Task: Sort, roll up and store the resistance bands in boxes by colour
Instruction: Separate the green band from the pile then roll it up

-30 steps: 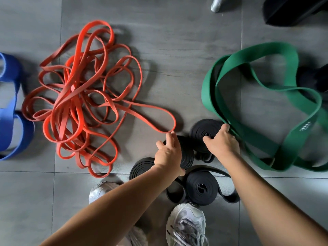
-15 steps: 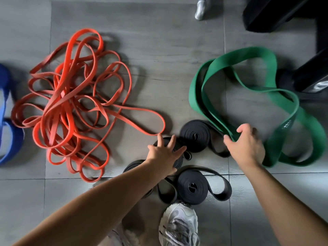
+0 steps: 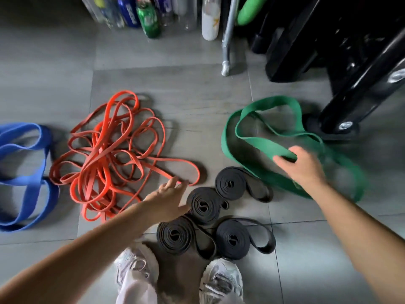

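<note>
Head view: at the left edge of the floor [image 3: 197, 84] in sight lies a blue band [image 3: 26, 172], loose and looped, and just beside it the orange bands [image 3: 109, 159] sit in one tangled heap. The left hand [image 3: 168, 200] reaches to the heap's nearest loop with its fingers [image 3: 175, 183] straight and spread, the tips touching or almost touching the strip and holding nothing. Next to it, near the shoes [image 3: 221, 279], four black rolls [image 3: 206, 205] lie wound up with short tails trailing. Further right the green band [image 3: 258, 143] sprawls unrolled; the right hand [image 3: 304, 170] is blurred, but its thumb and fingers seem to pinch a raised fold of it. Bottles [image 3: 149, 18] stand along the far edge and a black frame [image 3: 350, 95] stands at the far right corner, its foot just beside the green loop. No box is visible, so storing looks some way off. Risks from here: pulling one orange loop could tighten the tangle or drag the whole heap; the green band may snag on the frame's foot when lifted; and a sweeping arm could knock the rolls so they unwind.
</note>
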The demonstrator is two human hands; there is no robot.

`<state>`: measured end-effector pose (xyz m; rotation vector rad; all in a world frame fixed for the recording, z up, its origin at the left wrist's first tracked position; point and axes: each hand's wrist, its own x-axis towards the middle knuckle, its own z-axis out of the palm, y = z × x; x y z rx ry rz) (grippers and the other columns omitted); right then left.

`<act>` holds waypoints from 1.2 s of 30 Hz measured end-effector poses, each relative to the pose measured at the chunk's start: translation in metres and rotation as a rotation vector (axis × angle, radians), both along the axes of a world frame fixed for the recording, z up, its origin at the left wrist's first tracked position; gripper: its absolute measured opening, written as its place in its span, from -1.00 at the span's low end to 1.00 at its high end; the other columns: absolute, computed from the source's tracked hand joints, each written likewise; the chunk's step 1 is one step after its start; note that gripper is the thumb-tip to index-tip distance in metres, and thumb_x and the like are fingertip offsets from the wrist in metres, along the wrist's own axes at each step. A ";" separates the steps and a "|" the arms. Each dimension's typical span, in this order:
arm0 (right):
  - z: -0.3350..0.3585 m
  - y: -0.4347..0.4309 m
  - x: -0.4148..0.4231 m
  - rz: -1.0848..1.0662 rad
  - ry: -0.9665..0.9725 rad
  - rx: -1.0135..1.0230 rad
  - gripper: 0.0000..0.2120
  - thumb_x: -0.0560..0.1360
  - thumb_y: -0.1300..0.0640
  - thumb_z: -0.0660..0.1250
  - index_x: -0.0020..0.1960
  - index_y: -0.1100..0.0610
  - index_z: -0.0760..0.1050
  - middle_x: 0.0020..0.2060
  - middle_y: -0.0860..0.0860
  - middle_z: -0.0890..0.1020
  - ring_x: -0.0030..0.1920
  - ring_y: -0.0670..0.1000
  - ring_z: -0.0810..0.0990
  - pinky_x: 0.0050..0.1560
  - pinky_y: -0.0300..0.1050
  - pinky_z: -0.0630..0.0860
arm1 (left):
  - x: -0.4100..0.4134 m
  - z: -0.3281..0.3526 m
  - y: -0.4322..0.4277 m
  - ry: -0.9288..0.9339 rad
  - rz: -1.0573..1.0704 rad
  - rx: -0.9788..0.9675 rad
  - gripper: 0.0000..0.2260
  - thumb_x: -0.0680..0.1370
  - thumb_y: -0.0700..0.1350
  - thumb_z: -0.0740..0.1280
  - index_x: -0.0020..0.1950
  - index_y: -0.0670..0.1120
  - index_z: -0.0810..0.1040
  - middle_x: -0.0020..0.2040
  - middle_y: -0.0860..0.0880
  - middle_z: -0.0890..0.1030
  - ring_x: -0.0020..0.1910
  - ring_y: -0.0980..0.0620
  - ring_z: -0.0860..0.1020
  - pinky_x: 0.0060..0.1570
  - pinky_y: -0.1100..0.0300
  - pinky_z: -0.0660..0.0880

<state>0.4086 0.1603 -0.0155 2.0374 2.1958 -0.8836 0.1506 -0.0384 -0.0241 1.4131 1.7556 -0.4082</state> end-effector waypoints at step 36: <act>0.474 -0.109 -0.057 0.329 0.865 0.492 -0.90 0.41 0.11 0.36 -0.10 0.07 0.47 -0.19 0.07 0.56 -0.15 0.12 0.61 -0.11 -0.10 0.57 | 0.048 0.528 -0.073 -1.270 0.804 1.488 -0.85 0.54 -0.29 0.30 0.06 -0.13 0.40 -0.15 -0.12 0.64 -0.30 -0.05 0.64 -0.23 0.17 0.57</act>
